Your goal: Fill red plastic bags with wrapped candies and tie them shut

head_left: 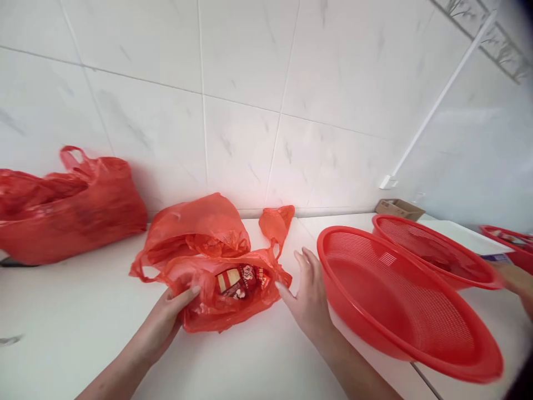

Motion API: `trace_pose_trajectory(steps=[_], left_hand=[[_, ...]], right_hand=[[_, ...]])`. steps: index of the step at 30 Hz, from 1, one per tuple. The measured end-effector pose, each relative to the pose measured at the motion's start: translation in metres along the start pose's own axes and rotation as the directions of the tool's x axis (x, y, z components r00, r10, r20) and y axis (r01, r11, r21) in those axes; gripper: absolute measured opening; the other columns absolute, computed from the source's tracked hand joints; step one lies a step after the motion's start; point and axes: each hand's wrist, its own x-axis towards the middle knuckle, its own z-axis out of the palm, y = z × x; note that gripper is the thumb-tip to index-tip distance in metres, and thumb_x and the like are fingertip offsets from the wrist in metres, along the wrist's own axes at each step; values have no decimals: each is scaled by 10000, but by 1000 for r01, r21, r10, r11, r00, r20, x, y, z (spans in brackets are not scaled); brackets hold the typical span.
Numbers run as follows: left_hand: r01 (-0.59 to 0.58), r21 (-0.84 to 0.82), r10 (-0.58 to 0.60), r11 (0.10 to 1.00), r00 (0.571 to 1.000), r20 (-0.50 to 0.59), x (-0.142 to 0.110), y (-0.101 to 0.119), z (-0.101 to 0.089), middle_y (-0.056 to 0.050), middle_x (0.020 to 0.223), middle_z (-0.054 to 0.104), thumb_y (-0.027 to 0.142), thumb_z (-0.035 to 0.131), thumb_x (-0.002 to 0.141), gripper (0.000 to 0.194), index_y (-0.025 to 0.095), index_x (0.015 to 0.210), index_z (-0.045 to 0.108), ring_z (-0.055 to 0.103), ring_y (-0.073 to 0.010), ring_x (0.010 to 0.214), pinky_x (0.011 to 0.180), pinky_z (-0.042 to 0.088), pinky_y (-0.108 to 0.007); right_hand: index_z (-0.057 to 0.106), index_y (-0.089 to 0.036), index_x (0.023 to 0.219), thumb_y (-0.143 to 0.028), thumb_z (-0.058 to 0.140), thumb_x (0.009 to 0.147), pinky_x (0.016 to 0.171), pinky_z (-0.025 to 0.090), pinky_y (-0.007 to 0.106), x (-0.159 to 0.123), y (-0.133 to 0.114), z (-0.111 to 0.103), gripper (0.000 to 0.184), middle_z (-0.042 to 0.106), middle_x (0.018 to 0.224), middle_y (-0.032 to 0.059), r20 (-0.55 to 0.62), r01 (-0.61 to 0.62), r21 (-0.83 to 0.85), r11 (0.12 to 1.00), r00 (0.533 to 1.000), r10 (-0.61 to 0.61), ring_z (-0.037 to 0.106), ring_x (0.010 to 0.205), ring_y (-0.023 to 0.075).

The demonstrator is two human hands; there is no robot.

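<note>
A red plastic bag (200,319) lies on the white table in front of me, its mouth spread wide. Inside it sit several small wrapped snack packets (245,281) in dark red and cream. My left hand (172,311) grips the bag's left edge, with the thumb over the plastic. At the bag's right side is my right hand (308,297), fingers apart and curved, the thumb close to the rim; whether it touches the plastic is hard to tell. Just behind, another red plastic bag (200,216) stands puffed up.
A large red mesh basket (375,311) stands to the right, with a second red basket (433,244) behind it. Another person's hand (516,280) is at that one's right rim. A full red bag (95,205) is at the left, a cardboard box (400,209) by the tiled wall.
</note>
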Motion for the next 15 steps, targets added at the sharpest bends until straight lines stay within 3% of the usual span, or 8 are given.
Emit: trace_pose_trajectory(steps=[2, 3, 5, 6, 9, 12, 15], left_hand=[[-46, 31, 48, 998, 995, -84, 0, 3, -1, -83, 989, 714, 372, 689, 746, 411, 186, 1090, 564, 677, -271, 913, 726, 545, -335], [-67, 54, 75, 996, 987, -141, -1, 4, -1, -84, 982, 712, 378, 685, 745, 405, 181, 1076, 559, 679, -271, 903, 712, 543, -332], [-125, 115, 148, 985, 965, -218, -3, 7, 1, -81, 976, 705, 377, 668, 754, 380, 179, 1055, 548, 679, -265, 886, 695, 535, -326], [-167, 151, 199, 974, 953, -231, -3, 10, 3, -80, 978, 699, 372, 657, 761, 366, 180, 1052, 543, 677, -259, 878, 691, 531, -326], [-315, 242, 369, 918, 902, -223, -5, 30, 13, -74, 983, 680, 357, 640, 770, 362, 186, 1070, 535, 667, -240, 858, 687, 518, -326], [-430, 278, 495, 859, 836, -236, -5, 62, 29, -49, 952, 669, 342, 644, 761, 375, 195, 1090, 538, 652, -200, 828, 698, 502, -296], [-525, 318, 602, 789, 764, -232, -8, 91, 42, -9, 806, 645, 328, 631, 761, 226, 181, 927, 582, 617, -152, 716, 657, 482, -260]], right_hand=[[310, -178, 1351, -352, 660, 752, 977, 408, 524, 0, 10, 9, 715, 369, 1379, 189, 124, -97, 77, 992, 988, 87, 376, 1271, 337], [376, -179, 1306, -357, 653, 752, 956, 428, 507, 2, 12, 12, 645, 408, 1351, 176, 195, -134, 138, 981, 975, 106, 422, 1233, 330], [539, -190, 1094, -365, 576, 808, 877, 477, 439, 10, 13, 16, 338, 546, 1186, 120, 326, -216, 284, 934, 938, 118, 552, 1067, 280], [577, -195, 974, -381, 531, 838, 816, 496, 399, 17, 11, 15, 234, 600, 1062, 85, 380, -273, 356, 894, 916, 128, 596, 958, 250], [595, -197, 817, -469, 491, 858, 694, 491, 315, 47, 3, 6, 294, 642, 822, 24, 455, -460, 539, 705, 864, 216, 613, 780, 201], [611, -193, 801, -488, 538, 826, 722, 478, 294, 82, -6, -6, 305, 660, 841, 22, 319, -475, 739, 479, 872, 372, 598, 766, 169], [611, -191, 768, -402, 569, 806, 750, 478, 310, 109, -12, -15, 219, 640, 812, 18, 57, -272, 901, 337, 846, 530, 581, 718, 141]])
